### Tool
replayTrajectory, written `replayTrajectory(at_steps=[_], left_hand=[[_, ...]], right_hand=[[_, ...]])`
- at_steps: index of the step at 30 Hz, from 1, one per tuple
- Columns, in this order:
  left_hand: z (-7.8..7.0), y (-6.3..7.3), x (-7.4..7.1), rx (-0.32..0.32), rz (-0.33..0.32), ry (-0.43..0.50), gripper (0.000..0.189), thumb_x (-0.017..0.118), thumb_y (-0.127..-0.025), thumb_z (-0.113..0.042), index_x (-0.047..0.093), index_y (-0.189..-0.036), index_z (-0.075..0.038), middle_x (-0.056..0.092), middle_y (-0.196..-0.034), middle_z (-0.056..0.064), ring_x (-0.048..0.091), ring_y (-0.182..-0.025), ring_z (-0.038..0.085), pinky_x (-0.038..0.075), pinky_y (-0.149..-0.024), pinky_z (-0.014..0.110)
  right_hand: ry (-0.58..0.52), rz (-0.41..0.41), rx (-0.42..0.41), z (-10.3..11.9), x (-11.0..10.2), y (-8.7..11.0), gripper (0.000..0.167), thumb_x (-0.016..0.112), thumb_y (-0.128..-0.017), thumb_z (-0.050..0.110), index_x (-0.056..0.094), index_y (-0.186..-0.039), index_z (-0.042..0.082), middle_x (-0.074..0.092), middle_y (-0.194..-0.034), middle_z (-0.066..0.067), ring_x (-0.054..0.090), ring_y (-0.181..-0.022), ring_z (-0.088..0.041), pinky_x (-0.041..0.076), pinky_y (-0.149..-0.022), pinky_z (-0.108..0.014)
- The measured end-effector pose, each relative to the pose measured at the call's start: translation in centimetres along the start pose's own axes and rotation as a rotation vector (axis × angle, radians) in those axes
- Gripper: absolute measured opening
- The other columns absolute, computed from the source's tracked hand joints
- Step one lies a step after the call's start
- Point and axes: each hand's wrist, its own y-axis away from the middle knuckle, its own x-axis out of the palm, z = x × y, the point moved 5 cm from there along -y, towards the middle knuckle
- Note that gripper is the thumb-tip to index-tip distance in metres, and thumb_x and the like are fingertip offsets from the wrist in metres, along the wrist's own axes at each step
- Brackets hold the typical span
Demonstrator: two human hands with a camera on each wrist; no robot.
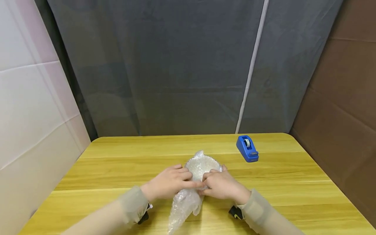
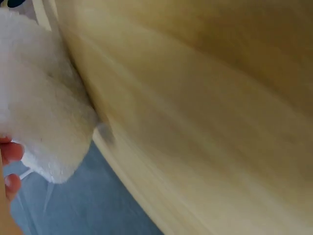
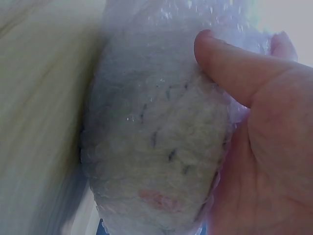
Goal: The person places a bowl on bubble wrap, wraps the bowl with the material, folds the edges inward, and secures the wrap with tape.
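Observation:
A rounded, pale thing wrapped in bubble wrap [image 1: 199, 165] stands near the table's middle in the head view. Through the clear wrap, dark marks and a reddish patch show on its side [image 3: 159, 161] in the right wrist view. My left hand [image 1: 173, 181] holds the wrap from the left, its thumb reaching across toward the right hand. From the right, my right hand [image 1: 221, 185] grips the wrap, thumb [image 3: 234, 61] lying along it. A loose tail of wrap [image 1: 185, 205] hangs toward the near side. In the left wrist view only a few fingertips [image 2: 12, 152] show.
A blue tape dispenser [image 1: 247, 148] with a roll of tape stands at the back right of the wooden table [image 1: 117, 163]. Grey cloth [image 1: 176, 65] hangs behind, with a white panel [image 1: 35, 98] to the left and a brown one [image 1: 340, 98] to the right.

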Motion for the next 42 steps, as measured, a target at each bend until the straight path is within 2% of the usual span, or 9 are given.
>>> replayTrajectory(at_steps=[5, 10, 16, 20, 23, 29, 33, 37, 42], left_hand=[[-0.1, -0.6, 0.4, -0.073, -0.031, 0.130, 0.024, 0.062, -0.090, -0.029, 0.063, -0.114, -0.029, 0.057, -0.089, -0.011, 0.054, -0.082, 0.007, 0.047, -0.075, 0.023], [0.3, -0.8, 1.1, -0.226, -0.022, 0.331, 0.019, 0.059, -0.092, -0.028, 0.066, -0.108, -0.022, 0.065, -0.099, -0.008, 0.060, -0.092, 0.007, 0.050, -0.085, 0.025], [1.0, -1.1, 1.8, -0.439, -0.046, 0.514, 0.009, 0.062, -0.093, -0.023, 0.069, -0.098, -0.022, 0.067, -0.092, -0.013, 0.060, -0.084, 0.003, 0.051, -0.082, 0.025], [1.4, -1.2, 2.0, -0.545, -0.037, 0.567, 0.006, 0.062, -0.090, -0.021, 0.068, -0.090, -0.022, 0.064, -0.081, -0.015, 0.056, -0.076, 0.003, 0.051, -0.074, 0.026], [1.6, -1.2, 2.2, -0.586, -0.034, 0.610, 0.005, 0.062, -0.089, -0.019, 0.067, -0.087, -0.020, 0.064, -0.080, -0.015, 0.056, -0.075, 0.003, 0.052, -0.073, 0.026], [1.7, -1.5, 2.2, -0.631, -0.044, 0.624, 0.007, 0.062, -0.083, -0.012, 0.063, -0.083, -0.019, 0.062, -0.076, -0.013, 0.051, -0.066, 0.002, 0.050, -0.065, 0.021], [1.9, -1.6, 2.1, -0.690, -0.057, 0.639, 0.015, 0.065, -0.082, -0.012, 0.063, -0.096, -0.015, 0.062, -0.077, -0.009, 0.049, -0.062, 0.003, 0.048, -0.058, 0.020], [1.9, -1.4, 2.1, -0.766, -0.101, 0.625, 0.032, 0.070, -0.083, -0.019, 0.058, -0.112, -0.013, 0.066, -0.082, -0.003, 0.054, -0.064, 0.006, 0.048, -0.055, 0.021], [1.7, -1.3, 1.9, -0.809, -0.206, 0.625, 0.045, 0.076, -0.081, -0.018, 0.053, -0.118, -0.007, 0.065, -0.098, 0.003, 0.062, -0.081, 0.012, 0.054, -0.067, 0.024]], right_hand=[[0.054, -0.017, -0.014, 0.3, 0.1, -0.1, 0.021, 0.061, -0.091, 0.037, 0.075, -0.086, 0.022, 0.064, -0.093, 0.014, 0.056, -0.092, -0.012, 0.029, -0.095, -0.076], [0.056, -0.030, -0.030, 0.2, 0.3, 0.0, 0.025, 0.057, -0.092, 0.046, 0.074, -0.099, 0.029, 0.064, -0.096, 0.016, 0.055, -0.092, -0.010, 0.030, -0.094, -0.074], [-0.041, -0.103, -0.083, -0.3, 0.0, 0.4, 0.040, 0.076, -0.076, 0.041, 0.068, -0.113, 0.032, 0.066, -0.103, 0.017, 0.056, -0.098, -0.010, 0.032, -0.098, -0.061], [-0.141, -0.078, -0.104, -0.8, 0.0, 0.4, 0.062, 0.081, -0.066, 0.044, 0.064, -0.122, 0.026, 0.063, -0.121, 0.011, 0.053, -0.113, -0.014, 0.029, -0.100, -0.057], [-0.194, -0.029, -0.092, -1.0, 0.0, 0.3, 0.072, 0.078, -0.068, 0.052, 0.058, -0.131, 0.024, 0.057, -0.132, 0.007, 0.049, -0.121, -0.017, 0.027, -0.100, -0.056], [-0.263, -0.009, -0.053, -1.3, -0.5, 0.4, 0.049, 0.054, -0.092, 0.049, 0.061, -0.131, 0.020, 0.058, -0.134, -0.003, 0.049, -0.125, -0.025, 0.028, -0.101, -0.057], [-0.315, -0.027, 0.001, -1.7, -0.6, 0.4, 0.050, 0.038, -0.101, 0.044, 0.058, -0.134, 0.012, 0.057, -0.135, -0.010, 0.046, -0.128, -0.031, 0.027, -0.103, -0.058], [-0.375, -0.042, 0.065, -2.1, -0.3, 0.1, 0.060, 0.034, -0.102, 0.049, 0.052, -0.138, 0.004, 0.054, -0.137, -0.016, 0.044, -0.130, -0.034, 0.024, -0.106, -0.061], [-0.355, -0.100, 0.094, -2.1, -0.3, -0.4, 0.057, 0.037, -0.103, 0.045, 0.051, -0.138, 0.003, 0.055, -0.134, -0.017, 0.050, -0.124, -0.034, 0.030, -0.102, -0.062]])
